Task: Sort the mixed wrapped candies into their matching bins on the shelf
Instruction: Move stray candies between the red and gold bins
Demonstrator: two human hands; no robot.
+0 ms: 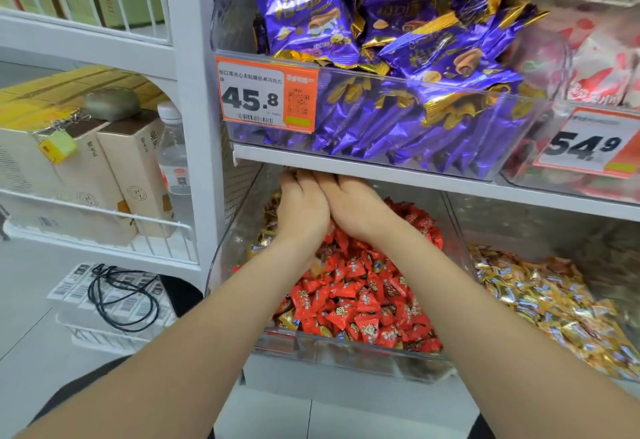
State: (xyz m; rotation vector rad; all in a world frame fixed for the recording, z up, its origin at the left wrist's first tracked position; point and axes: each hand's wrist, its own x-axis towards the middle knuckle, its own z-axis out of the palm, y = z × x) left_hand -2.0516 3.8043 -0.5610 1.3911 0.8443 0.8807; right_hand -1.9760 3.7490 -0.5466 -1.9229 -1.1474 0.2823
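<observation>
A clear bin [346, 355] on the lower shelf holds a heap of red wrapped candies [360, 296] with a few gold ones mixed in at its left side [270, 227]. Both my hands reach deep into this bin under the upper shelf board. My left hand [301, 206] lies palm down over the back left of the heap, fingers together and hidden at the tips. My right hand [353, 206] lies beside it, touching it. Whether either hand holds candy is hidden. To the right, another clear bin holds gold wrapped candies [547, 300].
Above, a clear bin of purple packets [398, 68] carries an orange price tag [263, 99] reading 45.8. A bin of red and white packets [602, 68] stands right of it. The white shelf board [381, 168] overhangs my hands. A wire rack with boxes [104, 175] stands at left.
</observation>
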